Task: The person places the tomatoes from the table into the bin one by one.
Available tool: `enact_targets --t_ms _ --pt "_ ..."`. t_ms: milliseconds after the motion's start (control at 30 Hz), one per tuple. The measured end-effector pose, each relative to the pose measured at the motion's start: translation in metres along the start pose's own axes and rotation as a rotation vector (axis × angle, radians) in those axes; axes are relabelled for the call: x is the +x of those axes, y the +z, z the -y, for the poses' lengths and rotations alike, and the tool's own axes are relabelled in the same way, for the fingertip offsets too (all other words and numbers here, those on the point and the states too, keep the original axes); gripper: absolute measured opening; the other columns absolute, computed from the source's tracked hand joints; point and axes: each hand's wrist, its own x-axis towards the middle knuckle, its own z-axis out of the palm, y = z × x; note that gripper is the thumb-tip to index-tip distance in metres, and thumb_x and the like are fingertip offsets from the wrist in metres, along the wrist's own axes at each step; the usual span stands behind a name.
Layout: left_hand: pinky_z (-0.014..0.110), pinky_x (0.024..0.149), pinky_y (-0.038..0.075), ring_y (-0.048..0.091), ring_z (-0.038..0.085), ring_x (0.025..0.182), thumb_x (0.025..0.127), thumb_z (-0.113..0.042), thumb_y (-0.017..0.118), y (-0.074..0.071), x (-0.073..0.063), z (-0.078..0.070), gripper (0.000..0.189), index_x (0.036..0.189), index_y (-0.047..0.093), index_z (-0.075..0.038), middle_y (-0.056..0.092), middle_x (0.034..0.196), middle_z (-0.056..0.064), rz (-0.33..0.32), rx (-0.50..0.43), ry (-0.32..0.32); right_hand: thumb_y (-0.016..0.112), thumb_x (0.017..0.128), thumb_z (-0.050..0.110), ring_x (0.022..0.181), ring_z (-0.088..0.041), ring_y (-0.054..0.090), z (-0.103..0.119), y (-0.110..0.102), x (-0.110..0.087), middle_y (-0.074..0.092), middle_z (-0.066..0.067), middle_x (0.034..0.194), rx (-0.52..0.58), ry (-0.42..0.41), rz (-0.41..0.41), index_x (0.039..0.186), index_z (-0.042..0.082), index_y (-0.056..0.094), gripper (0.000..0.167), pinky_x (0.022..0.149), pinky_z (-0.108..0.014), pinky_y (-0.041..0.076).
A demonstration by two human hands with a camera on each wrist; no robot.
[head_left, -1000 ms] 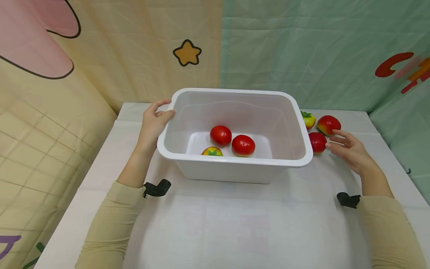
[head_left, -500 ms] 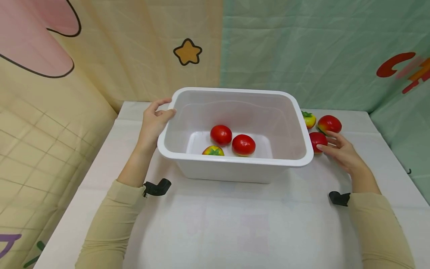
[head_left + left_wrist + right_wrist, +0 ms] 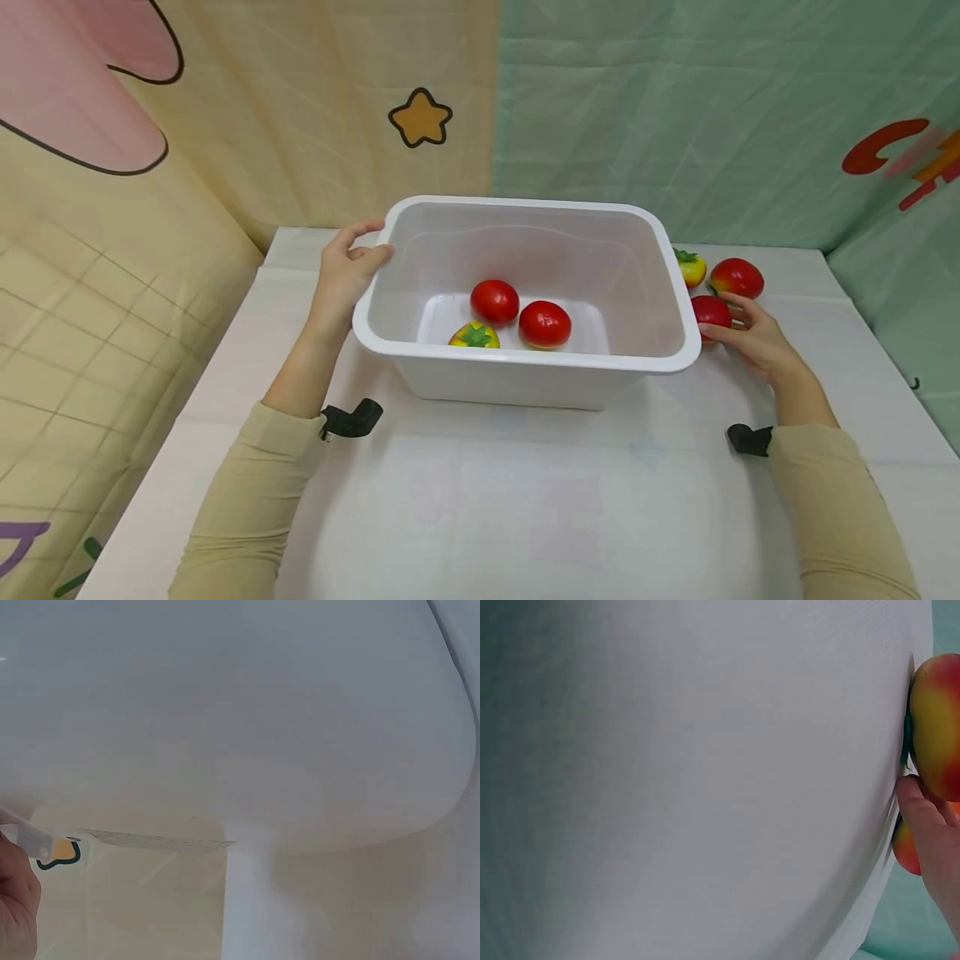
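A white plastic tub stands on the table, its long side facing me. My left hand holds its left rim, thumb over the edge; in the left wrist view, part of that hand shows beside the tub wall. To the right of the tub, my right hand pinches a red tomato-like fruit between thumb and fingers. The right wrist view shows the thumb against a red-yellow fruit. Inside the tub lie two red fruits and a yellow one with green leaves.
Behind the pinched fruit, another red fruit and a yellow one with a leafy top sit near the table's back edge. A white cloth covers the table. Printed curtains hang close behind and at the sides.
My right hand has moved left to the nearest red fruit and closed its fingers and thumb around it. The left hand and the tub have stayed in place.
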Motion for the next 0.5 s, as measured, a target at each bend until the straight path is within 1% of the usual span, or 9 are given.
enact_targets --t_ms 67,167,267,400,500 --pt "0.029 0.056 0.054 0.062 0.017 0.063 0.084 -0.008 0.062 0.0002 0.0000 0.0001 0.038 0.122 0.055 -0.009 0.060 0.070 0.007 0.001 0.001 0.000 0.067 0.086 0.031 0.134 -0.042 0.011 0.0003 0.0003 0.0002 0.004 -0.022 0.152 -0.004 -0.001 -0.001 0.151 0.027 0.009 0.087 0.091 -0.028 0.042" --pt "0.029 0.056 0.054 0.062 0.017 0.063 0.084 -0.008 0.062 0.0003 0.0001 0.0002 0.038 0.122 0.055 -0.009 0.060 0.070 0.007 0.000 0.003 0.000 0.067 0.085 0.032 0.133 -0.042 0.011 0.0011 0.0014 0.0003 0.005 -0.023 0.151 -0.012 -0.002 -0.009 0.151 0.027 0.010 0.087 0.094 -0.032 0.040" --pt "0.029 0.056 0.054 0.062 0.017 0.064 0.084 -0.008 0.062 0.0003 0.0001 0.0004 0.038 0.122 0.055 -0.010 0.060 0.071 0.007 -0.003 0.008 0.002 0.068 0.084 0.035 0.133 -0.042 0.012 0.0013 0.0024 0.0005 0.007 -0.023 0.151 -0.024 0.002 -0.020 0.150 0.027 0.011 0.088 0.096 -0.034 0.039" --pt "0.029 0.056 0.054 0.062 0.017 0.064 0.084 -0.007 0.061 -0.0002 -0.0004 0.0003 0.038 0.122 0.055 -0.009 0.060 0.071 0.007 -0.003 0.007 0.004 0.069 0.083 0.035 0.133 -0.041 0.013 0.0025 0.0041 0.0002 0.009 -0.023 0.150 -0.028 0.002 -0.030 0.150 0.027 0.012 0.088 0.095 -0.033 0.040" --pt "0.028 0.055 0.053 0.062 0.017 0.064 0.084 -0.007 0.061 -0.0003 -0.0007 0.0002 0.038 0.122 0.055 -0.009 0.060 0.071 0.007 -0.003 0.003 0.003 0.068 0.084 0.033 0.133 -0.041 0.014 0.0036 0.0057 0.0004 0.009 -0.023 0.150 -0.025 -0.001 -0.031 0.150 0.027 0.013 0.087 0.096 -0.035 0.040"
